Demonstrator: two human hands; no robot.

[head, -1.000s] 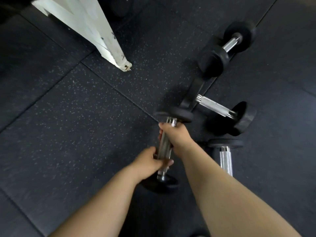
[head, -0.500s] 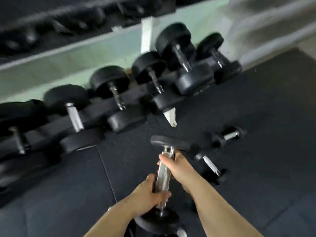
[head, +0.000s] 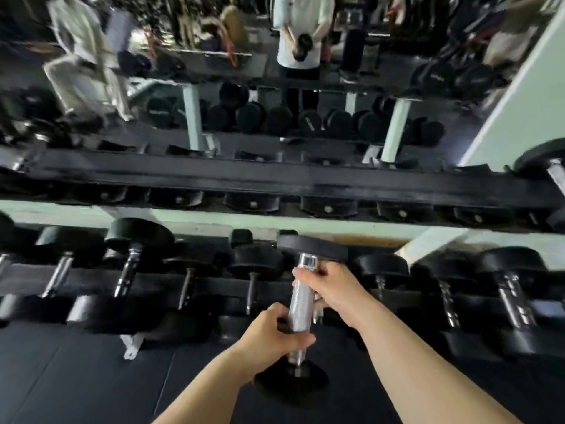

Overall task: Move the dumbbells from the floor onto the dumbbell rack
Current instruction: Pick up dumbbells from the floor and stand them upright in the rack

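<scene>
I hold a dumbbell (head: 301, 301) with black round heads and a knurled chrome handle, pointing away from me. My left hand (head: 272, 332) grips the near part of the handle, my right hand (head: 331, 289) the far part. Its far head hangs just in front of the lower tier of the dumbbell rack (head: 275, 179), over a gap between racked dumbbells. The near head is above the black floor.
The lower tier holds several black dumbbells, one (head: 128, 270) to the left and one (head: 513, 295) to the right of the gap. The upper tier shows several empty cradles. A mirror behind reflects a person in a white top (head: 301, 32). A pale wall (head: 519, 102) stands at the right.
My view has swung up from the floor to the rack. Both hands have carried the dumbbell up from among the floor dumbbells to the front of the lower tier.
</scene>
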